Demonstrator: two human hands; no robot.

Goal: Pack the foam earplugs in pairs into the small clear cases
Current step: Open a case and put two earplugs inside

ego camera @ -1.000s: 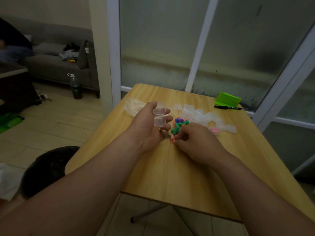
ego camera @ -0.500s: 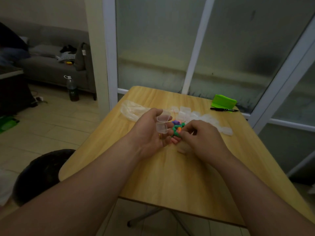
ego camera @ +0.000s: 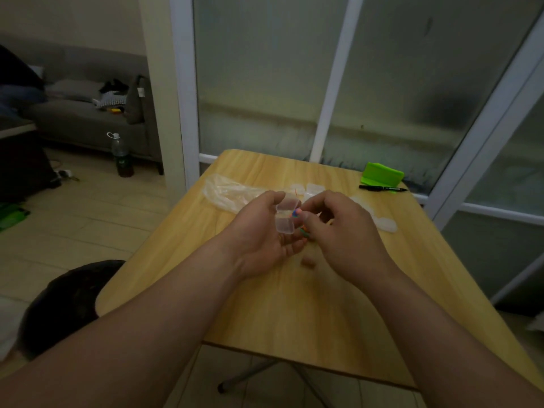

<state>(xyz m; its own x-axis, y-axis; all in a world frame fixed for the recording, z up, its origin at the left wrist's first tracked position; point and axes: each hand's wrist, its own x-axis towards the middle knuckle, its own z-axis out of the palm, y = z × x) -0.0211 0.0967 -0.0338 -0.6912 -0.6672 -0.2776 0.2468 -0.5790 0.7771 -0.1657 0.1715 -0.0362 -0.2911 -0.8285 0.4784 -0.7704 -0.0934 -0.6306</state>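
Over the middle of the pale wooden table [ego camera: 294,304], the person's left hand [ego camera: 259,231] cradles a small clear hinged plastic case [ego camera: 285,217]. Its lid is swung up, the fingers curl round its underside and the thumb sits on its far edge. Right beside the open mouth, the right hand [ego camera: 341,234] pinches a brightly coloured foam earplug [ego camera: 295,213] between thumb and fingertips; whether it is one plug or two is too blurred to tell. More loose coloured earplugs [ego camera: 304,230] peek out under the hands, and one orange-brown earplug [ego camera: 308,262] lies apart on the wood, nearer the person. Spare clear cases [ego camera: 314,188] sit behind the hands, others trailing off to the right, with a crumpled clear plastic bag [ego camera: 226,192] to the left. I'd judge the plugs nearly weightless, soft and springy, so a light pinch across the middle suits them. Squeezed hard, they would likely bulge and catch the rim. The case looks thin, stiff and slick, best held by its base corners, leaving hinge and lid free.
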